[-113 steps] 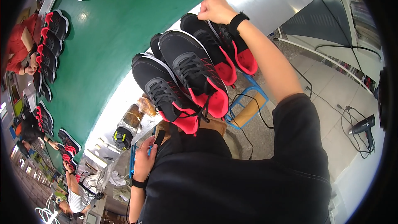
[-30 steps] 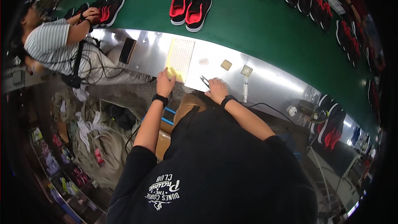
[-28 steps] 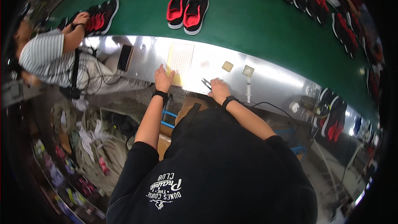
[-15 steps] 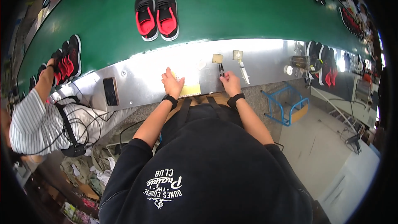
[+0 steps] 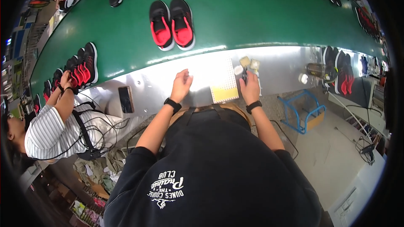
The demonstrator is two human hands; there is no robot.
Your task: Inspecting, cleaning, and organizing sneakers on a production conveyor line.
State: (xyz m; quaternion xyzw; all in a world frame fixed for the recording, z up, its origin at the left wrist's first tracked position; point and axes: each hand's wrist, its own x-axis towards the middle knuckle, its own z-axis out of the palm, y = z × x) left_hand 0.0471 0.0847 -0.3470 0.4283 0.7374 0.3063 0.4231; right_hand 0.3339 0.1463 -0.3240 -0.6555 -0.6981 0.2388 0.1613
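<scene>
My left hand is above the metal ledge, fingers a little bent and apart, with nothing in it. My right hand has its thumb and fingers around the black handle of a small tool with a square tan sponge tip. Beside it lies a second tan sponge, whose white syringe-like body is mostly hidden by that hand. A small round whitish piece sits left of the black handle. Between my hands rests a white and yellow dotted sheet, nearer the right one.
A pair of black and red shoes stands on the green table, with more shoes along it. A phone lies on the ledge at left. A jar stands at right, above a blue stool. A co-worker handles shoes at left.
The dotted sheet and round piece have slid right, and my left hand is off the sheet. My right hand has brought the black-handled sponge tool closer to the other sponge. The view has shifted.
</scene>
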